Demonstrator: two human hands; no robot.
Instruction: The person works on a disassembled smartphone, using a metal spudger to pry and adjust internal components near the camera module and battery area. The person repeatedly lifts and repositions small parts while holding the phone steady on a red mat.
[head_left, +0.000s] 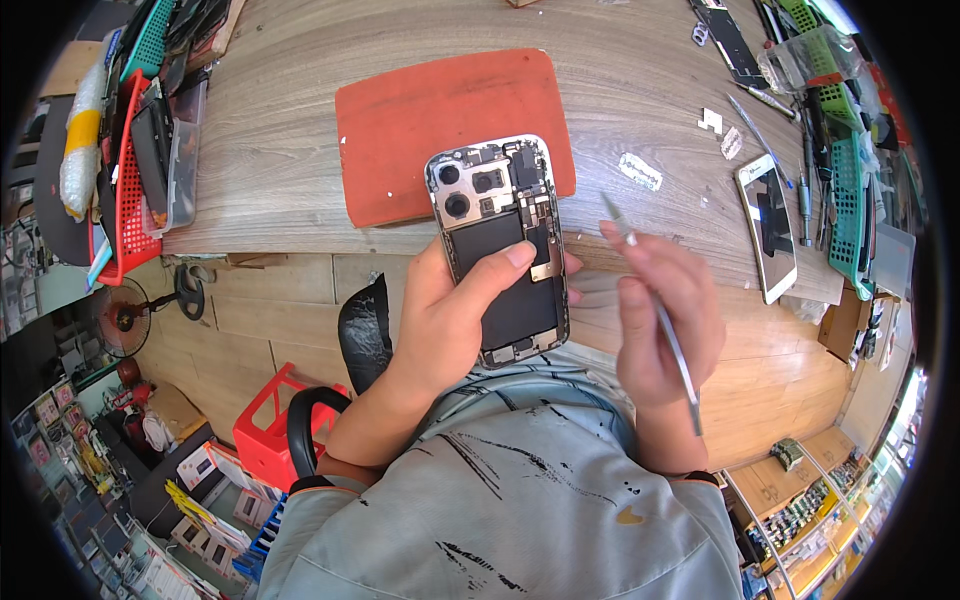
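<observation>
My left hand [455, 310] grips an opened smartphone [495, 240] at the table's near edge, its thumb pressed on the inside of the phone. The back is off, so the camera modules, circuit board and black battery show. To the right of the phone, my right hand [670, 310] holds a slim metal craft knife [672, 345] like a pen, its pointed tip up and to the left, apart from the phone. Behind the phone lies a reddish-orange mat [410, 130] on the wooden table [280, 120].
Right of the mat lie a razor blade [640, 171] and a white smartphone [767, 228]. Green baskets [848, 200] with tools line the right edge. At left, a red basket [128, 190] holds phone parts. A red stool [275, 425] stands on the floor.
</observation>
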